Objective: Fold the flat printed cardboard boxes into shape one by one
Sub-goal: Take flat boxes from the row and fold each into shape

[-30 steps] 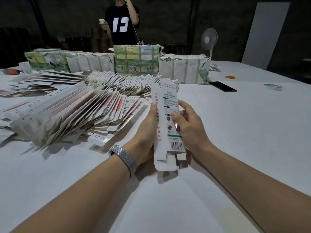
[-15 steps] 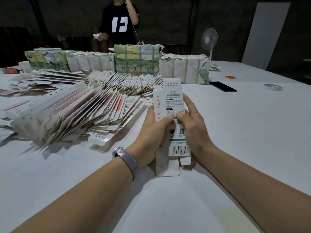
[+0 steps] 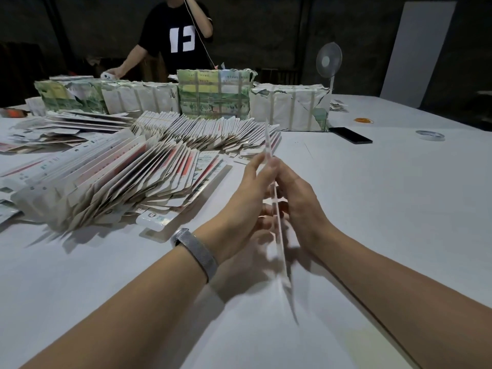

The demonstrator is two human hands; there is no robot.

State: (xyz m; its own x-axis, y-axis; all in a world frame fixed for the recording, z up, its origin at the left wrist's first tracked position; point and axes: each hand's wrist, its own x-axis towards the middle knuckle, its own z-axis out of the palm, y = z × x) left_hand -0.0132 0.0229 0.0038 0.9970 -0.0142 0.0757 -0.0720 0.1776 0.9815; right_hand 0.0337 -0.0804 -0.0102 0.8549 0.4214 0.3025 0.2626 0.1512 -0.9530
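Open white tabletop [image 3: 399, 209] to the right and near side, room there for a hand to pass freely. Blocked on the left by a fanned heap of flat boxes [image 3: 106, 179], reaching almost to the left hand [image 3: 245, 203]. Behind it, a second fanned row [image 3: 207, 131], then a wall of wrapped bundles [image 3: 213, 94] across the far side. Far right, only low things well apart: a black phone [image 3: 350, 135], a tape roll [image 3: 430, 135], an orange loop [image 3: 363, 120]. A standing fan [image 3: 329, 61] behind the bundles.
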